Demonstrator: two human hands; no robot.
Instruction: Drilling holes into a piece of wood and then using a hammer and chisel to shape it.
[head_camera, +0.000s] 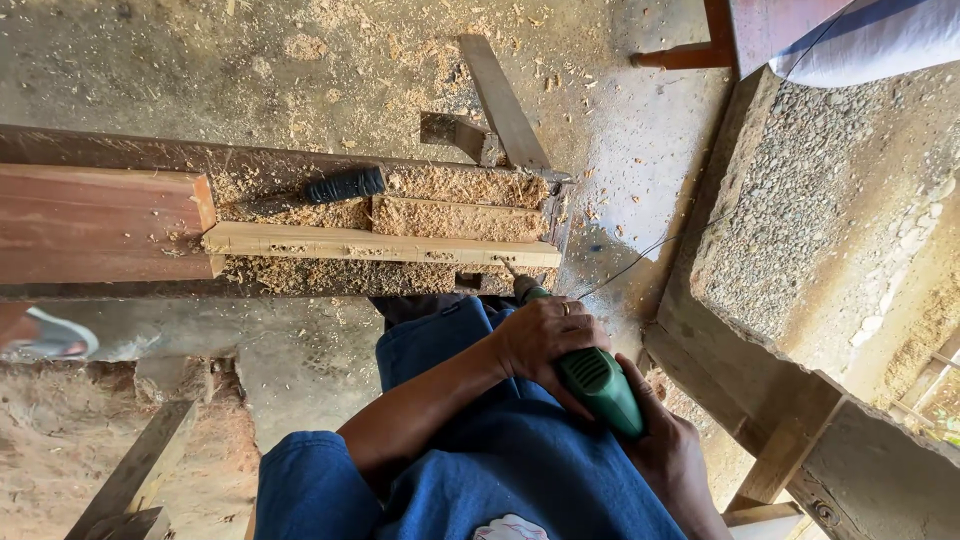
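Both my hands hold a green electric drill (597, 383). My left hand (545, 335) wraps over the top of its body, and my right hand (668, 448) grips the handle from behind. The drill's bit (509, 269) touches the near edge of a pale wooden batten (380, 245) close to its right end. That batten lies across a workbench (120, 150) covered in sawdust. A thick reddish plank (100, 222) butts against the batten's left end. A tool with a ribbed black handle (345, 185) lies in the sawdust behind the batten.
A rough concrete block (800, 200) on a timber frame stands close on the right. The drill's thin cable (640, 250) runs over the dusty floor. A white sack (880, 35) sits at top right. Wooden offcuts (140, 470) lean at bottom left, and a sandal (50, 340) shows at the left edge.
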